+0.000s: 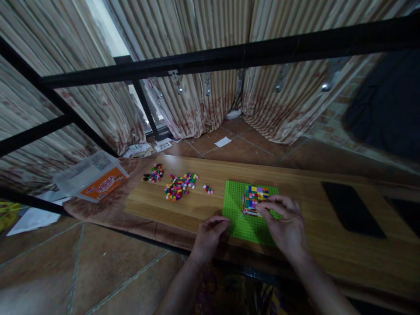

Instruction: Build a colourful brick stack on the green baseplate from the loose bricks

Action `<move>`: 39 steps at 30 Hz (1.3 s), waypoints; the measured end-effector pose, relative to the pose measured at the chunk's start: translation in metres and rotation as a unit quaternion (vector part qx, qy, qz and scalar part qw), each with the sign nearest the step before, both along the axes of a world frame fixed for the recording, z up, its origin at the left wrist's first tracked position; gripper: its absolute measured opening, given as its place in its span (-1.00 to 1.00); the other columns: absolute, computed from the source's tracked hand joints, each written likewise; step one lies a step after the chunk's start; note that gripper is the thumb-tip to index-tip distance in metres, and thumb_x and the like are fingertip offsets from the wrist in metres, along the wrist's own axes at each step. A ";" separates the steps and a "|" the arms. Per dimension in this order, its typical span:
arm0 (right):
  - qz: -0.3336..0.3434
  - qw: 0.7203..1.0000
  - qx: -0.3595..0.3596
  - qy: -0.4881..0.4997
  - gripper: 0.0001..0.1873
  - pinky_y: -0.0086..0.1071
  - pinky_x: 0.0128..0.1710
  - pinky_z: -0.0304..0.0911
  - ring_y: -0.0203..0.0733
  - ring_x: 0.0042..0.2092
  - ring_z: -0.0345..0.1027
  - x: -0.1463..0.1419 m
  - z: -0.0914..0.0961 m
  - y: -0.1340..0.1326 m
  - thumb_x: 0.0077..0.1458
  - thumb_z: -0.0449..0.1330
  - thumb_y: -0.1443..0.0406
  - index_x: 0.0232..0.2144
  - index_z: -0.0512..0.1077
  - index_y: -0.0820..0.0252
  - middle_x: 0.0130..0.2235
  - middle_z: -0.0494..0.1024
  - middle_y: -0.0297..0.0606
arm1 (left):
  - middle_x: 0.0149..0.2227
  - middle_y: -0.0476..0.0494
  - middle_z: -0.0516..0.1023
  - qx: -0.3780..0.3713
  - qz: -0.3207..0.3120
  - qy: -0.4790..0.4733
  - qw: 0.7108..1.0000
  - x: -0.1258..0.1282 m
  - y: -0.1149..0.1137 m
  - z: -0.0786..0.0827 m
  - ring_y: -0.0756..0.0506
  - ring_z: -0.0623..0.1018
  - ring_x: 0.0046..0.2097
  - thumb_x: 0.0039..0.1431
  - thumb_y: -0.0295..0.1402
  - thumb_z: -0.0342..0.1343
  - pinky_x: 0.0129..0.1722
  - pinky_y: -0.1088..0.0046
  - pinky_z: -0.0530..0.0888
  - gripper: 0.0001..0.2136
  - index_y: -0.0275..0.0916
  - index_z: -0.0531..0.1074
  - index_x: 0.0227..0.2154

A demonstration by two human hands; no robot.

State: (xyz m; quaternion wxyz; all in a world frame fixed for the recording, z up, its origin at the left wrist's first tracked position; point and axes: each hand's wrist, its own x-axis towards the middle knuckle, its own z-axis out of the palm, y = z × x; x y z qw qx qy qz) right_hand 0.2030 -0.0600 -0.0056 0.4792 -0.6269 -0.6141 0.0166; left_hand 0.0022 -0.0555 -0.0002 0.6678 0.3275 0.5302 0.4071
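A bright green studded baseplate [238, 227] lies on the wooden board. On it is a patch of small multicoloured bricks [257, 192] in close rows, with thin long strips [251, 212] along its left and front sides. My right hand [287, 225] reaches over the plate, thumb and forefinger pinched at the front edge of the patch. Whatever sits between those fingertips is too small to name. At the plate's front left corner is my left hand [210, 236], its fingers closed together; I cannot see what they hold, if anything.
Loose coloured bricks [177, 187] lie in a pile on the board's left, with smaller groups [208, 189] beside it. A dark flat slab [352, 209] lies to the right. A clear plastic box with an orange label [105, 183] stands at far left. A black metal rail [210, 60] crosses beyond.
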 end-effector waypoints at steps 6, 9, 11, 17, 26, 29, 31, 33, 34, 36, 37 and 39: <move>-0.003 1.000 0.010 -0.026 -0.81 -0.19 -0.14 0.18 -0.12 -0.14 0.27 0.002 -0.002 -0.001 0.11 0.19 0.12 -0.40 0.57 -0.02 -0.21 0.43 -0.27 | -0.48 -0.06 0.53 0.045 0.005 0.037 0.998 -0.006 0.007 0.004 0.05 0.40 -0.47 -0.12 -0.30 0.25 -0.43 0.55 0.33 -0.84 -0.31 0.56 -0.48; -0.006 0.999 0.020 -0.029 -0.81 -0.17 -0.12 0.18 -0.10 -0.13 0.27 0.000 -0.001 -0.005 0.10 0.20 0.10 -0.37 0.58 -0.03 -0.17 0.44 -0.25 | -0.53 -0.02 0.49 0.085 0.019 0.081 0.993 -0.013 0.018 -0.003 0.04 0.40 -0.49 -0.06 -0.31 0.22 -0.42 0.53 0.34 -0.85 -0.30 0.55 -0.45; -0.013 0.999 0.034 -0.018 -0.81 -0.17 -0.11 0.18 -0.09 -0.10 0.27 -0.004 0.002 -0.010 0.10 0.21 0.11 -0.32 0.58 -0.02 -0.14 0.44 -0.24 | -0.50 -0.05 0.52 0.131 0.035 0.144 0.980 -0.018 0.030 -0.009 0.01 0.44 -0.46 -0.01 -0.35 0.17 -0.39 0.50 0.37 -0.87 -0.29 0.54 -0.41; -0.018 0.998 0.058 0.026 -0.82 -0.17 -0.10 0.21 -0.12 -0.12 0.32 -0.014 0.012 -0.032 0.10 0.21 0.18 -0.27 0.57 0.06 -0.16 0.46 -0.21 | -0.22 -0.22 0.57 0.242 0.043 0.415 0.876 -0.027 0.070 -0.013 -0.09 0.53 -0.24 0.10 -0.48 0.04 -0.18 0.38 0.43 -0.79 -0.28 0.51 -0.21; -0.035 0.997 0.008 0.066 -0.76 -0.23 -0.10 0.26 -0.12 -0.13 0.38 -0.008 0.006 -0.060 0.09 0.20 0.13 -0.29 0.55 0.13 -0.16 0.48 -0.21 | 0.03 -0.25 0.45 0.379 -0.086 0.540 0.747 -0.021 0.105 -0.024 -0.17 0.37 0.11 0.05 -0.58 0.04 0.16 0.26 0.27 -0.60 -0.28 0.42 -0.01; -0.028 0.997 -0.002 0.070 -0.74 -0.27 -0.11 0.27 -0.13 -0.14 0.39 -0.007 0.005 -0.064 0.09 0.19 0.10 -0.30 0.54 0.13 -0.16 0.49 -0.22 | -0.04 -0.22 0.51 0.382 -0.117 0.535 0.745 -0.024 0.108 -0.028 -0.14 0.43 0.02 0.05 -0.63 -0.01 0.11 0.28 0.32 -0.65 -0.27 0.49 -0.12; -0.024 0.997 0.003 0.071 -0.74 -0.27 -0.11 0.28 -0.14 -0.15 0.39 -0.007 0.005 -0.066 0.08 0.19 0.11 -0.30 0.53 0.13 -0.17 0.49 -0.23 | -0.09 -0.20 0.53 0.379 -0.116 0.533 0.747 -0.028 0.108 -0.029 -0.13 0.44 -0.02 0.04 -0.66 -0.02 0.07 0.32 0.35 -0.66 -0.26 0.51 -0.19; -0.020 0.997 0.003 0.077 -0.75 -0.27 -0.11 0.28 -0.14 -0.16 0.40 -0.008 0.005 -0.066 0.09 0.19 0.12 -0.29 0.53 0.13 -0.18 0.49 -0.22 | -0.12 -0.19 0.53 0.384 -0.113 0.526 0.751 -0.034 0.106 -0.028 -0.12 0.45 -0.04 0.05 -0.66 -0.02 0.04 0.33 0.37 -0.67 -0.25 0.52 -0.22; -0.016 0.997 -0.001 0.081 -0.76 -0.26 -0.11 0.28 -0.14 -0.16 0.40 -0.008 0.005 -0.066 0.09 0.19 0.12 -0.29 0.53 0.12 -0.17 0.49 -0.22 | -0.13 -0.19 0.54 0.387 -0.109 0.522 0.752 -0.036 0.105 -0.027 -0.12 0.45 -0.05 0.06 -0.65 -0.02 0.02 0.33 0.37 -0.69 -0.24 0.52 -0.23; -0.008 0.996 -0.007 0.089 -0.77 -0.26 -0.12 0.28 -0.13 -0.15 0.40 -0.011 0.004 -0.065 0.10 0.18 0.13 -0.28 0.53 0.12 -0.17 0.49 -0.21 | -0.16 -0.20 0.54 0.390 -0.101 0.519 0.753 -0.041 0.102 -0.025 -0.13 0.46 -0.07 0.09 -0.63 -0.02 0.01 0.31 0.37 -0.72 -0.25 0.52 -0.24; -0.005 0.996 -0.010 0.093 -0.77 -0.26 -0.12 0.28 -0.12 -0.15 0.40 -0.012 0.004 -0.064 0.09 0.19 0.14 -0.28 0.53 0.11 -0.16 0.49 -0.21 | -0.17 -0.20 0.54 0.391 -0.098 0.519 0.753 -0.043 0.101 -0.024 -0.14 0.46 -0.08 0.10 -0.61 -0.01 0.01 0.30 0.37 -0.74 -0.24 0.52 -0.25; -0.001 0.995 -0.015 0.103 -0.79 -0.26 -0.12 0.29 -0.13 -0.15 0.40 -0.015 0.004 -0.064 0.09 0.19 0.14 -0.30 0.54 0.10 -0.17 0.49 -0.21 | -0.17 -0.19 0.54 0.393 -0.095 0.521 0.752 -0.046 0.099 -0.024 -0.14 0.45 -0.07 0.11 -0.59 0.02 0.03 0.28 0.36 -0.77 -0.23 0.51 -0.27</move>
